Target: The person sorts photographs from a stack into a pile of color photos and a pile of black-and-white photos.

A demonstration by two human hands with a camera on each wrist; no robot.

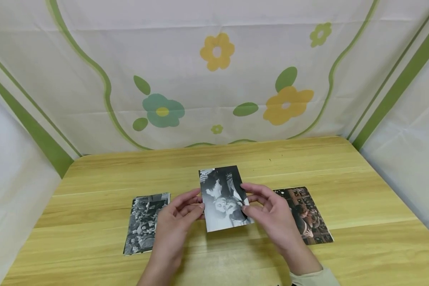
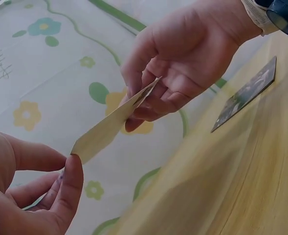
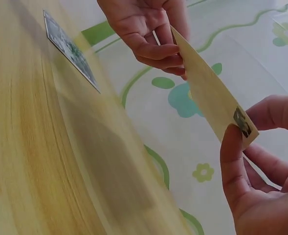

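Observation:
Held up over the middle of the table is a black-and-white photo card (image 1: 223, 198), its picture of people turned sideways. My left hand (image 1: 178, 222) pinches its left edge between thumb and fingers, and my right hand (image 1: 271, 214) pinches the right edge. Both wrist views show the pale back of the card (image 2: 102, 129), with a small dark picture (image 3: 242, 122) near one corner. On the table by my left hand lies a stack of black-and-white photo cards (image 1: 144, 224). Partly behind my right hand lies a colour photo card (image 1: 309, 216).
The wooden table (image 1: 103, 174) reaches back to a white cloth (image 1: 186, 51) printed with flowers and green lines. More white cloth hangs at the left and right sides. A dark watch (image 2: 284, 14) sits on the right wrist.

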